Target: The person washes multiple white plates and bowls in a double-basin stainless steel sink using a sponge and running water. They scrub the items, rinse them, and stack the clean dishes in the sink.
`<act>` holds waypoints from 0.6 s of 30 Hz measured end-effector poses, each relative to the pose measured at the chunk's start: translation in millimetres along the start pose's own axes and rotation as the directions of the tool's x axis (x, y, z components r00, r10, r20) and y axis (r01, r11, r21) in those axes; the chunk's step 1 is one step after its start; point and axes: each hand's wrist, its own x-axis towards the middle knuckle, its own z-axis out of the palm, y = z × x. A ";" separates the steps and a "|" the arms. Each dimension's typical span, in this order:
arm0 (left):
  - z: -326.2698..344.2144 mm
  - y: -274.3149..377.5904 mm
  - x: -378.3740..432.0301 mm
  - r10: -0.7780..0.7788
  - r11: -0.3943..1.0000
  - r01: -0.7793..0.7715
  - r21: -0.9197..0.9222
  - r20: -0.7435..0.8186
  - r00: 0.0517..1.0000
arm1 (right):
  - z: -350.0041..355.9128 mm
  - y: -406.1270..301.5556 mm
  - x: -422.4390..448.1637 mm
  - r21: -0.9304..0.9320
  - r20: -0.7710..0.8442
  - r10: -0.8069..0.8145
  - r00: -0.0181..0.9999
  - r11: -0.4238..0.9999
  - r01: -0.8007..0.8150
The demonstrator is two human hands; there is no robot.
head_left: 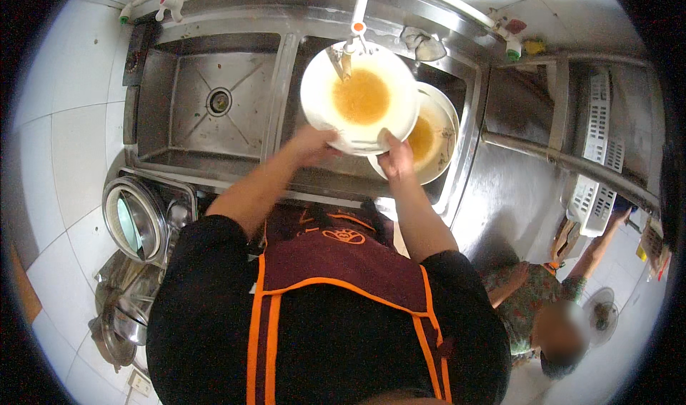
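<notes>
A round white plate [316, 105] with a yellow-brown middle is raised over the right sink basin [300, 172], beneath the tap [353, 43]. My left hand [316, 145], a little blurred, holds the plate's near left rim. On its near right rim my right hand [397, 157] grips with the thumb on top. Another white dish [449, 129], with a dark printed pattern and a similar brown middle, sits lower in the same basin, partly hidden by the plate and my right hand. Whether the brown is liquid or residue, I cannot tell.
To the left is a second steel basin [241, 72] with a drain [219, 101]. A grey cloth [424, 44] lies on the back ledge. Metal pots [134, 220] stand at left. A co-worker [525, 303] is at right, near white plastic baskets [589, 190].
</notes>
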 end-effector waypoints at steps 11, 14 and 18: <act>-30.1 16.7 -62.0 0.029 0.988 -0.003 0.155 -0.164 0.986 | -31.0 15.9 58.2 -0.236 0.199 0.269 0.942 0.946 -0.220; -35.8 -7.0 -34.7 0.256 0.961 -0.275 0.003 -0.375 0.891 | -11.8 -33.7 22.0 -0.507 0.266 0.158 0.951 0.862 -0.001; -0.8 -59.9 9.1 0.274 0.962 -0.260 0.088 -0.370 0.888 | 4.1 -100.0 -49.9 -0.917 0.135 -0.092 0.987 0.364 0.160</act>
